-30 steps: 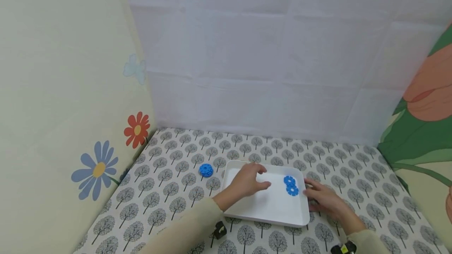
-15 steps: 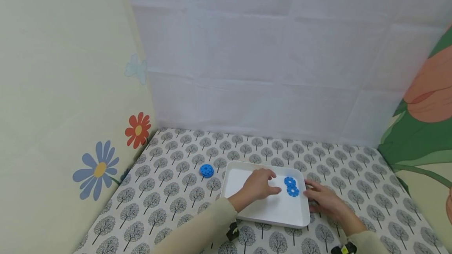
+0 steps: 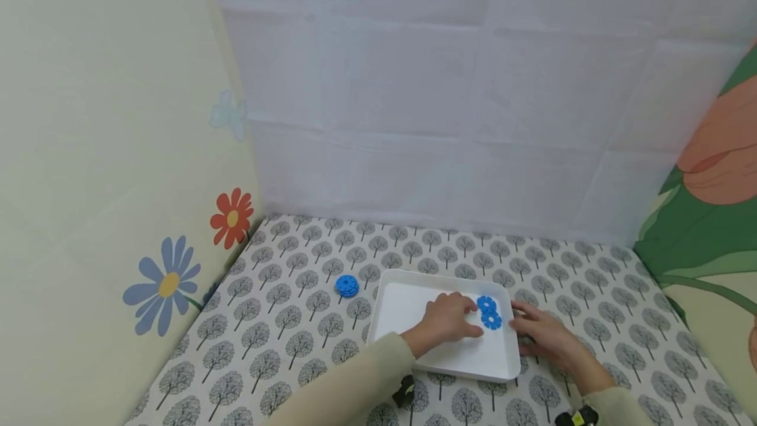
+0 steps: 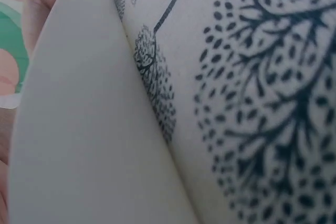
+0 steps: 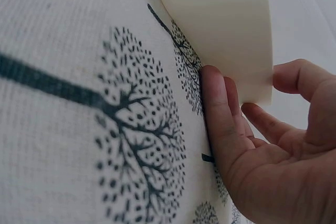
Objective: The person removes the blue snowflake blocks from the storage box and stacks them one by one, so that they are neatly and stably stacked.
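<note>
In the head view my left hand (image 3: 449,318) hovers over the white tray (image 3: 408,281), thumb and fingers spread apart with a gap between them. Two overlapping blue notched discs (image 3: 487,305) lie near the tray's right side, just beyond its fingertips. My right hand (image 3: 547,334) is at the tray's right edge. From the right wrist, its relaxed fingers (image 5: 223,114) lie against the outside of the tray wall (image 5: 236,40), with the thumb tip right at the rim. The left wrist view shows mostly the tray's outer wall (image 4: 89,108); the left fingers are largely hidden there.
Left of the tray, a small stack of blue notched discs (image 3: 346,286) sits on the tree-patterned tablecloth (image 3: 319,354). A white sheet (image 3: 449,97) hangs behind the table. Walls with painted flowers stand at both sides.
My left hand has moved right across the tray, from its left half to close beside the two discs. The right hand stays at the tray's edge.
</note>
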`<action>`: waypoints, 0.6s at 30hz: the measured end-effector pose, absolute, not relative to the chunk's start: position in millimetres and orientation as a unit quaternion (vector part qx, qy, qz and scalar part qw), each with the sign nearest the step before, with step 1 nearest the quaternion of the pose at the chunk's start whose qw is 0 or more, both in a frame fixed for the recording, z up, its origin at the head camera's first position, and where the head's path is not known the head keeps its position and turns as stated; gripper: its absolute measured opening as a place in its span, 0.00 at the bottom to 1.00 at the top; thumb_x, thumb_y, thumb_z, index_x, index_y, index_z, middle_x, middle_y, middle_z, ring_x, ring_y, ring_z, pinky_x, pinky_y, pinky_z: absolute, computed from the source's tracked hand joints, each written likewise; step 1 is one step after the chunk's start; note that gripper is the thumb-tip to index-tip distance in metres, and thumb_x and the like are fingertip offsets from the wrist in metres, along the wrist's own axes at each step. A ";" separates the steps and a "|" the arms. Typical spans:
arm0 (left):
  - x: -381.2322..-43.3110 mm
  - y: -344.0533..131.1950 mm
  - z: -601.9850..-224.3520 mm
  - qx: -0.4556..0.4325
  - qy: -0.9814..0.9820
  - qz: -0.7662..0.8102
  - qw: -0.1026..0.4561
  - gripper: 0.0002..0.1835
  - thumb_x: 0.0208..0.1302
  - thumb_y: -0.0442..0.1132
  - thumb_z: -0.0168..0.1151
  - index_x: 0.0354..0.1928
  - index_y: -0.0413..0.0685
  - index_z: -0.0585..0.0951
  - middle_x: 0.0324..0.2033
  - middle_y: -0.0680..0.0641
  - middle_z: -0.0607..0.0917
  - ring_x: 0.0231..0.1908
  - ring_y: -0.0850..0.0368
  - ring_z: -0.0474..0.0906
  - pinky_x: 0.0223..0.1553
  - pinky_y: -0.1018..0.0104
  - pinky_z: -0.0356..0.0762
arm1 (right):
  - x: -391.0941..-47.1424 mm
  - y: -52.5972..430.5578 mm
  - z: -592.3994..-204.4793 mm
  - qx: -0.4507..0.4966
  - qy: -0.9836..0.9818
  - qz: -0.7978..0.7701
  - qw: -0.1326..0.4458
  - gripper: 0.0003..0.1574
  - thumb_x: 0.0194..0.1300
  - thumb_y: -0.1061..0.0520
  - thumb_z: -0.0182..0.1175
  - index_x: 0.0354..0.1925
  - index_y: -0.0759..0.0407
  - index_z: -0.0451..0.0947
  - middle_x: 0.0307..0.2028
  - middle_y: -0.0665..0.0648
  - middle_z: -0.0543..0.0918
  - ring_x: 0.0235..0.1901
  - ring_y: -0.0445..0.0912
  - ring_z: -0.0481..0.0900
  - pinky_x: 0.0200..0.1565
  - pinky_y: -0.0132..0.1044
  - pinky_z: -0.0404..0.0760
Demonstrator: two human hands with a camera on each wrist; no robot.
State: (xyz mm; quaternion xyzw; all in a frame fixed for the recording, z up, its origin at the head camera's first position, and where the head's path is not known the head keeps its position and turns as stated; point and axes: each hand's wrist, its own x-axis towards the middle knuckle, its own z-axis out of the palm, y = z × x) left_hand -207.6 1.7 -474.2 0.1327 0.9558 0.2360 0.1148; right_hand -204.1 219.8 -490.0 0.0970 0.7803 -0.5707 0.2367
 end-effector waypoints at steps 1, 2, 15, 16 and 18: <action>-207.6 2.8 -474.5 0.133 0.956 0.233 0.116 0.25 0.55 0.58 0.75 0.54 0.59 0.85 0.45 0.57 0.83 0.48 0.56 0.75 0.57 0.53 0.72 | -204.0 219.9 -489.7 0.097 0.780 -0.571 0.237 0.43 0.69 0.56 0.59 0.77 0.62 0.56 0.59 0.71 0.76 0.49 0.54 0.82 0.46 0.51 0.86; -207.6 3.9 -474.7 0.134 0.957 0.230 0.116 0.25 0.54 0.57 0.76 0.53 0.59 0.85 0.46 0.56 0.83 0.48 0.56 0.75 0.57 0.53 0.72 | -204.0 220.1 -489.7 0.096 0.780 -0.571 0.237 0.43 0.69 0.56 0.59 0.77 0.61 0.56 0.60 0.71 0.75 0.49 0.54 0.82 0.46 0.51 0.86; -208.8 18.4 -478.8 0.141 0.968 0.180 0.105 0.26 0.53 0.59 0.76 0.55 0.64 0.84 0.51 0.56 0.80 0.49 0.57 0.73 0.55 0.55 0.73 | -205.8 221.3 -489.4 0.095 0.780 -0.568 0.244 0.44 0.69 0.55 0.58 0.77 0.61 0.55 0.62 0.72 0.73 0.51 0.55 0.82 0.47 0.51 0.86; -209.1 19.5 -480.4 0.140 0.968 0.179 0.104 0.27 0.52 0.59 0.76 0.55 0.64 0.84 0.51 0.56 0.80 0.49 0.58 0.73 0.55 0.55 0.72 | -205.6 221.2 -489.5 0.095 0.780 -0.567 0.245 0.44 0.69 0.55 0.58 0.77 0.61 0.55 0.62 0.73 0.73 0.51 0.55 0.82 0.47 0.51 0.86; -208.4 21.3 -481.5 0.138 0.970 0.174 0.102 0.27 0.52 0.59 0.77 0.55 0.64 0.84 0.50 0.56 0.80 0.48 0.58 0.73 0.54 0.55 0.73 | -205.1 221.0 -490.0 0.095 0.780 -0.567 0.246 0.43 0.70 0.56 0.58 0.77 0.61 0.55 0.63 0.73 0.73 0.51 0.55 0.82 0.47 0.51 0.86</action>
